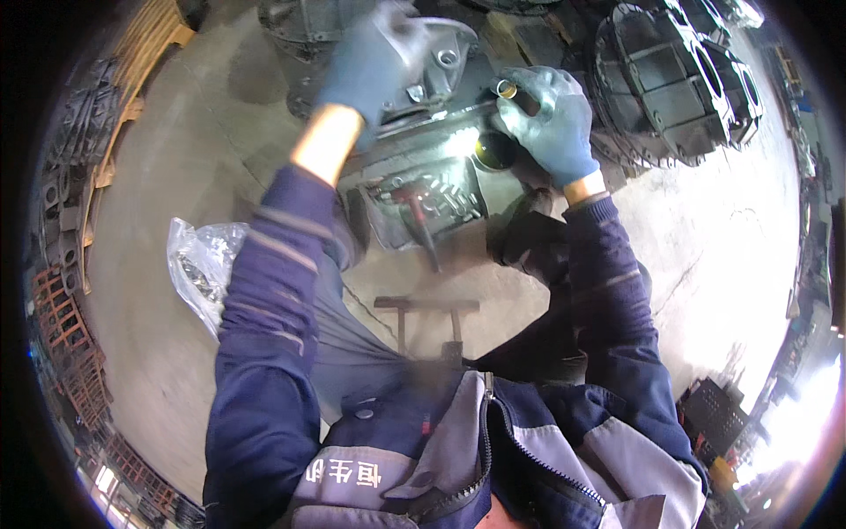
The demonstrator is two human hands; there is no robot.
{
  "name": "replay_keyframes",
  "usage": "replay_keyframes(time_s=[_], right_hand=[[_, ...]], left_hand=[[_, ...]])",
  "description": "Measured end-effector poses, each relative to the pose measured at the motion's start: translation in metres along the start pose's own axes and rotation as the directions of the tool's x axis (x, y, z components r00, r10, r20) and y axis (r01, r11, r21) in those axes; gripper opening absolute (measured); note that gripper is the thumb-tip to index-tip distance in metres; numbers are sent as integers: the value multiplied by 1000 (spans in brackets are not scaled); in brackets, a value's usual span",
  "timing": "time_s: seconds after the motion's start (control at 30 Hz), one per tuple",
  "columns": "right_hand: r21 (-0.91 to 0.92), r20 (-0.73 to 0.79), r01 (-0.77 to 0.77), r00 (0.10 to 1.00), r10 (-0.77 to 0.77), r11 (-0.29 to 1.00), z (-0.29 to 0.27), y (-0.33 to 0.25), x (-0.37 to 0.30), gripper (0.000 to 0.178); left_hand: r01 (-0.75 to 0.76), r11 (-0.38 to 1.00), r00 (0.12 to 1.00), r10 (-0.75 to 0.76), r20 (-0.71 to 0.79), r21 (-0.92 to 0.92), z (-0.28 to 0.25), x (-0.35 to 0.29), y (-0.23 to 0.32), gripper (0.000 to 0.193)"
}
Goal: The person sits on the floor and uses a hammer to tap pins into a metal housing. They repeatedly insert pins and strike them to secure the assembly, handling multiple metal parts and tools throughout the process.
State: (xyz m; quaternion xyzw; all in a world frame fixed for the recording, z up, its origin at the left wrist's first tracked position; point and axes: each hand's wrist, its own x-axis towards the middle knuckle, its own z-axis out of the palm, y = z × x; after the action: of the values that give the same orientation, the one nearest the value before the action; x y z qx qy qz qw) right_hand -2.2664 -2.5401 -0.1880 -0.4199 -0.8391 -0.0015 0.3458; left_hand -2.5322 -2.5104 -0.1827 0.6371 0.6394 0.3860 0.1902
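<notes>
My left hand, in a grey-blue glove, reaches over the left side of a grey metal casting with a round boss. Motion smears its fingers, so whether they grip the casting does not show. To the right, my gloved right hand pinches a small metal ring with a yellowish inside, close beside the casting. Below that hand stands a round dark can with yellowish liquid-looking contents. A metal tray between my feet holds several small shiny metal parts and a hammer.
Large ribbed metal housings crowd the far right. A clear plastic bag of small parts lies on the floor by my left leg. Wooden pallets line the left side. A low stand lies between my legs.
</notes>
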Motion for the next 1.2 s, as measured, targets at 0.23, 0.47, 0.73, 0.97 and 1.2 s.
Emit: replay_keyframes(time_s=[0.23, 0.47, 0.73, 0.97, 1.2], right_hand=[[4, 346, -570, 772, 533, 822, 52, 74, -113, 34], [-226, 504, -724, 486, 714, 651, 129, 119, -176, 37], [-241, 551, -631, 536, 640, 737, 196, 132, -204, 39], [-315, 574, -598, 498, 649, 737, 212, 132, -209, 42], [-340, 618, -579, 457, 640, 741, 221, 131, -206, 45]], left_hand=[[4, 982, 865, -99, 492, 191, -14, 62, -67, 63], [-31, 963, 876, -103, 472, 268, -21, 71, -80, 66], [-97, 924, 894, -83, 440, 371, -11, 70, -77, 65], [12, 946, 888, -158, 431, 323, -10, 73, -75, 56], [-84, 959, 927, -24, 374, 271, -10, 70, -63, 60]])
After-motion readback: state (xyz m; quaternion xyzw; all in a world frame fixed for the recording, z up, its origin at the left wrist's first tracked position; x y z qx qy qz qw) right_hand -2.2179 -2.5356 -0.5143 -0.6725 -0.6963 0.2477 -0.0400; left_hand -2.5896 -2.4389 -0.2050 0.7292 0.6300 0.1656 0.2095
